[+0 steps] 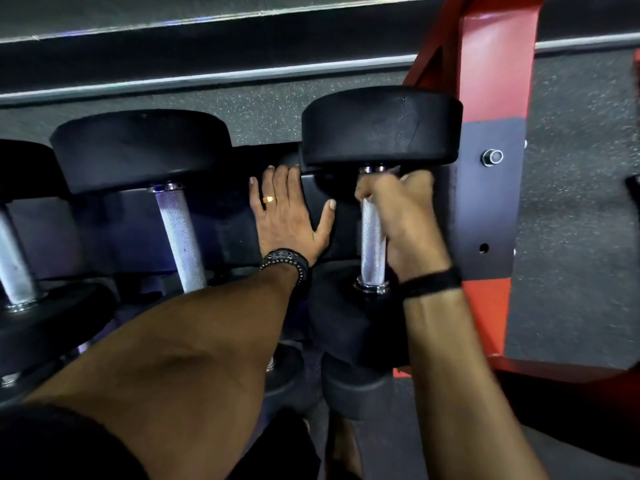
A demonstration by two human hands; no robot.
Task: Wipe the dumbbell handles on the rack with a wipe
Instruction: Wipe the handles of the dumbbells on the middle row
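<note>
Head view: right hand [403, 216] grip curled around the top of the knurled silver dumbbell handle [372, 244]; wipe not visible, likely hidden inside the grip. Left hand [289, 216] flat, fingers straight, pressing the black rack shelf [225, 223] just left. Risk: dumbbell rolls toward left fingers. Handle looks dry.
</note>
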